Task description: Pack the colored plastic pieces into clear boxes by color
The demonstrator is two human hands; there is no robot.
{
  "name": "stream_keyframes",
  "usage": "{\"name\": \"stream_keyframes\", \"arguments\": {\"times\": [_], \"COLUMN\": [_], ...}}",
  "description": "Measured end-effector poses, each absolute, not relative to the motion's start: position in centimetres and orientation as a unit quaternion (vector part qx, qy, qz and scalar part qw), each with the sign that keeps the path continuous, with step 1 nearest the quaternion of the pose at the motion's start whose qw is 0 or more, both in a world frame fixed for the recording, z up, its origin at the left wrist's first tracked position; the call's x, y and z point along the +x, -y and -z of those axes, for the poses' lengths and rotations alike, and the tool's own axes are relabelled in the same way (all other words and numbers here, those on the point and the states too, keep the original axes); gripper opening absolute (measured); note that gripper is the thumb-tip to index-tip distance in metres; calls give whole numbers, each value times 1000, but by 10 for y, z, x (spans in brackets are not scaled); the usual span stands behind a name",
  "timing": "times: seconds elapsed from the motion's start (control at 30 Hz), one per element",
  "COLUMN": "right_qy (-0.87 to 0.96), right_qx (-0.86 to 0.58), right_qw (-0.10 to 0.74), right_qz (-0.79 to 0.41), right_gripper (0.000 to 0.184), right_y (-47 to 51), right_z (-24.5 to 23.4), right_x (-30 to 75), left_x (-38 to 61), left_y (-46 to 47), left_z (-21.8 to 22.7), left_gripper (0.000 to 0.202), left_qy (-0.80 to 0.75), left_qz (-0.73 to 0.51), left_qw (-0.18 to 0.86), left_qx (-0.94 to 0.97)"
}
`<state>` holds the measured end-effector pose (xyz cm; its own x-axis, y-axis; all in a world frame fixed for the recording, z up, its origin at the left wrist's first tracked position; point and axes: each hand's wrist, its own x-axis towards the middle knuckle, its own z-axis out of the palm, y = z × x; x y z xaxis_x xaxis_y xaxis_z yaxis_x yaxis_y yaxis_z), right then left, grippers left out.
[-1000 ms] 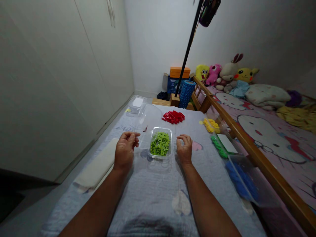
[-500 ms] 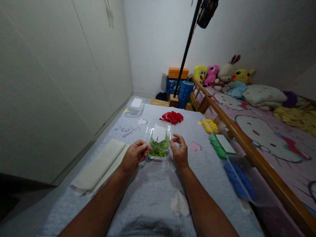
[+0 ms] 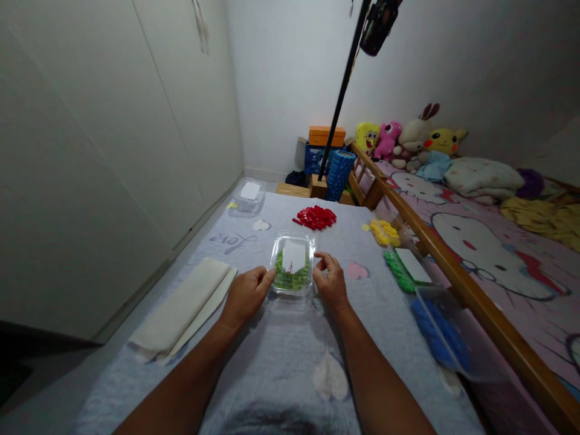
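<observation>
A clear plastic box (image 3: pixel 293 284) of light green bricks sits on the grey quilt (image 3: pixel 281 350) in front of me. Its clear lid (image 3: pixel 293 257), with a white label, lies flat on top of it. My left hand (image 3: pixel 247 294) grips the box's left edge with thumb and fingertips. On the right edge, my right hand (image 3: pixel 330 284) pinches with curled fingers. Both hands are closed on the box.
Behind the box lie a pile of red bricks (image 3: pixel 316 217), a yellow pile (image 3: pixel 385 231) and a green row (image 3: pixel 399 270). Blue bricks fill a clear tub (image 3: pixel 441 332) on the right by the wooden bed rail (image 3: pixel 457 272). A second clear box (image 3: pixel 248 194) and a folded cream cloth (image 3: pixel 185 305) lie to the left.
The lid came from the left in my left hand, stood tilted over the green bricks, and now lies flat on the box. Both hands have closed in on its sides.
</observation>
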<state>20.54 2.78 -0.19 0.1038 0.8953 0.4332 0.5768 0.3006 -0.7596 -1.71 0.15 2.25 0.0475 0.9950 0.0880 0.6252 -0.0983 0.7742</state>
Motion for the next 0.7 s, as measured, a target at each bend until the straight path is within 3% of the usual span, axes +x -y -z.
{"name": "stream_keyframes", "arguments": {"times": [0.13,0.3,0.53,0.7], "right_qy": [650,638,626,598], "right_qx": [-569,-580,-578,-560], "right_qw": [469,454,448,474], "right_qz": [-183,-225,-271,-324], "right_gripper": [33,40,47,50], "right_y": [-28,-26,-24,-26], "right_z": [2,2,0,5], "right_x": [205,201,199,200], "left_x": [-19,-21,-16,-13], "left_y": [-5,-8,-11,-13], "left_z": [-18,-22,-11,1], "left_gripper": [46,39,39,41], "left_qy": [-629,-642,-612,-556], "left_qz": [-270,-260,-334,-390], "left_qw": [245,273,488,570], "left_qx": [686,667,526,462]}}
